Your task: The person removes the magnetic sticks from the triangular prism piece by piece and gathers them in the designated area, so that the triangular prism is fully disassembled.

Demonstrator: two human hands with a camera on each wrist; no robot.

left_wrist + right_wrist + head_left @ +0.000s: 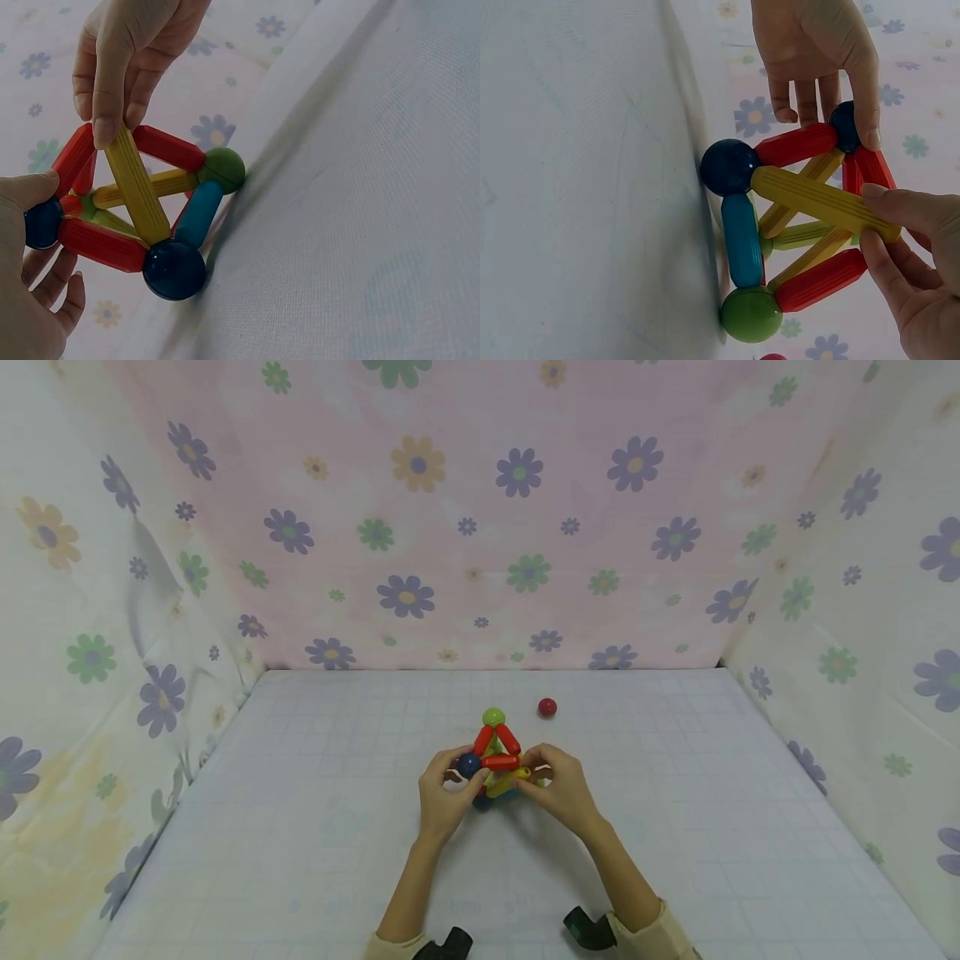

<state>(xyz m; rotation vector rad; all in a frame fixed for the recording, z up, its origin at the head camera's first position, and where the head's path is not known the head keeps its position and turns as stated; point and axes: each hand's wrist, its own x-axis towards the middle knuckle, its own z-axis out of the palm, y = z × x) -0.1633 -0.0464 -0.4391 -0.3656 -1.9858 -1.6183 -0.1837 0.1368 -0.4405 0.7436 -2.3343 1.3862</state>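
Note:
A structure of coloured rods and balls stands on the table between both hands. My left hand (pixel 444 793) grips it at a dark blue ball (pixel 469 765), thumb at the near side. My right hand (pixel 558 783) pinches the free end of a yellow rod (pixel 817 199) between thumb and fingers; its other end meets a lower dark blue ball (pixel 730 167). A teal rod (pixel 742 240) joins that ball to a green ball (pixel 751 314). In the head view, a light green ball (pixel 493 717) tops two red rods. Parts of the structure's far side are hidden.
A loose red ball (pixel 547 707) lies behind the structure, to its right. The white table (pixel 337 827) has flowered cloth (pixel 450 527) at its back and sides. Two black devices are at the wrists, near the front edge of the head view.

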